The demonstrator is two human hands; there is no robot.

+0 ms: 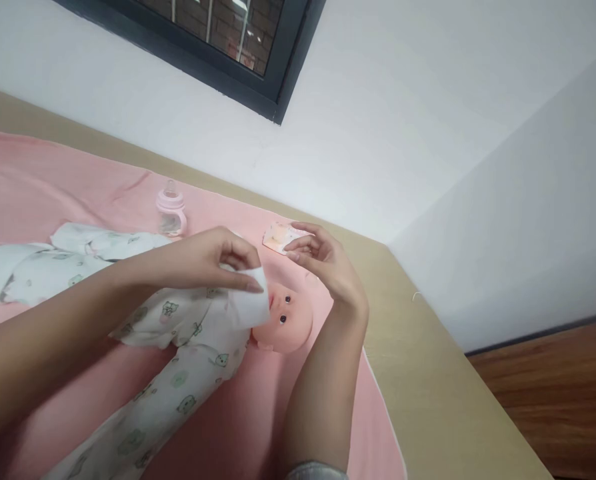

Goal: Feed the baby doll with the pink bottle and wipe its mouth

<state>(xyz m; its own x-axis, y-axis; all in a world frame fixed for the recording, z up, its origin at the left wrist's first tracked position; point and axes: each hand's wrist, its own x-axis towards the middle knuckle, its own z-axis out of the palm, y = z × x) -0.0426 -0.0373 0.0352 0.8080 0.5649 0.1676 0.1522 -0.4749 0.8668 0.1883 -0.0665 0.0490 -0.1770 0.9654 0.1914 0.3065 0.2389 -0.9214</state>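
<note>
A baby doll (283, 320) in a white patterned sleepsuit (188, 333) lies on a pink blanket (53, 187). My left hand (213, 260) pinches a white wipe (251, 303) that hangs over the lower part of the doll's face. My right hand (323, 260) hovers just above the doll's head, fingers curled and apart, holding nothing that I can see. Beyond my right hand lies a small pack of wipes (278, 237).
A pink baby bottle (171, 210) stands on the blanket behind the doll. The blanket covers a beige tabletop (428, 373) set against a white wall. A dark window frame (273, 87) is above. Wooden floor (558, 393) shows to the right.
</note>
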